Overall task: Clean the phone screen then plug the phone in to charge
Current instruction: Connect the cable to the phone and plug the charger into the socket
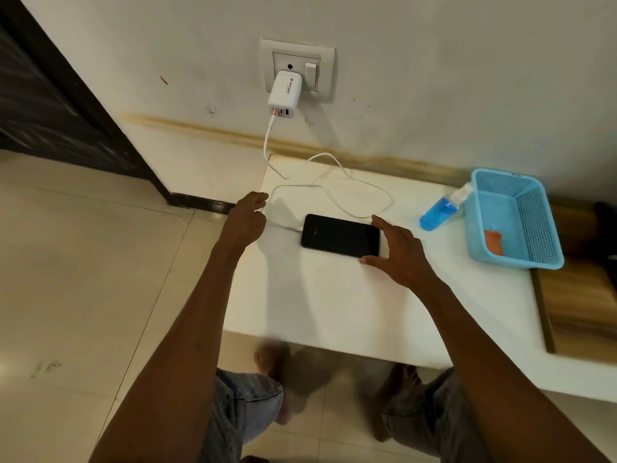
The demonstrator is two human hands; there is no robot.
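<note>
A black phone (339, 234) lies flat, screen up and dark, on the white table (334, 305). A white charging cable (364, 192) runs in loops from the white charger (284, 93) in the wall socket (297, 70), and its plug sits in the phone's left end. My left hand (248, 217) is curled at the cable just left of that plug, fingertips pinched on it. My right hand (399, 252) spans the phone's right end, with the thumb at the near corner and a finger at the far corner.
A blue spray bottle (439, 210) leans against a light blue basket (537, 228) at the table's right, with an orange cloth (494, 242) inside. A wooden surface (581, 309) lies further right. My knees and bare feet are under the table's front edge.
</note>
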